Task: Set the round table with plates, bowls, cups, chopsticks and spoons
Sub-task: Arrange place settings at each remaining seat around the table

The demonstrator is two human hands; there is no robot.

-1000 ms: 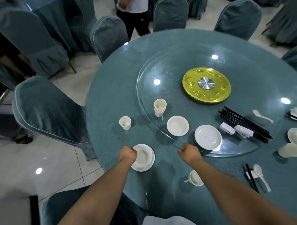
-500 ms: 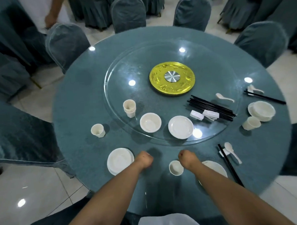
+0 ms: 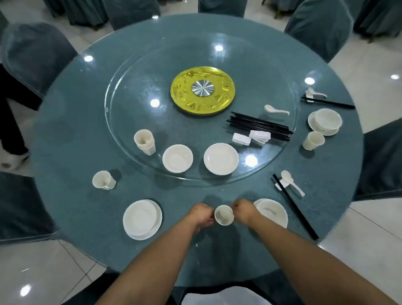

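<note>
My left hand (image 3: 201, 214) and my right hand (image 3: 244, 210) flank a small white cup (image 3: 224, 215) near the front edge of the round teal table (image 3: 79, 134); curled fingers of both touch its sides. To its right a bowl on a plate (image 3: 275, 212) has black chopsticks (image 3: 294, 206) and a spoon (image 3: 291, 180) beside it. On its left stand another plate with a bowl (image 3: 142, 219) and a cup (image 3: 103, 179). The glass turntable (image 3: 146, 85) carries stacked cups (image 3: 144, 141), a bowl (image 3: 177, 158), a plate (image 3: 221, 158), several chopsticks (image 3: 258, 124), rests (image 3: 241, 139) and a spoon (image 3: 276, 109).
A full place setting lies at the right rim: bowl on plate (image 3: 327, 120), cup (image 3: 313, 140), chopsticks (image 3: 329, 102). A gold disc (image 3: 184, 102) marks the turntable's middle. Covered chairs (image 3: 36, 51) ring the table. A person's leg (image 3: 7, 119) shows at the left.
My view has swung right along the table. Both hands left the left plate and turntable edge and closed in on the cup between them.
</note>
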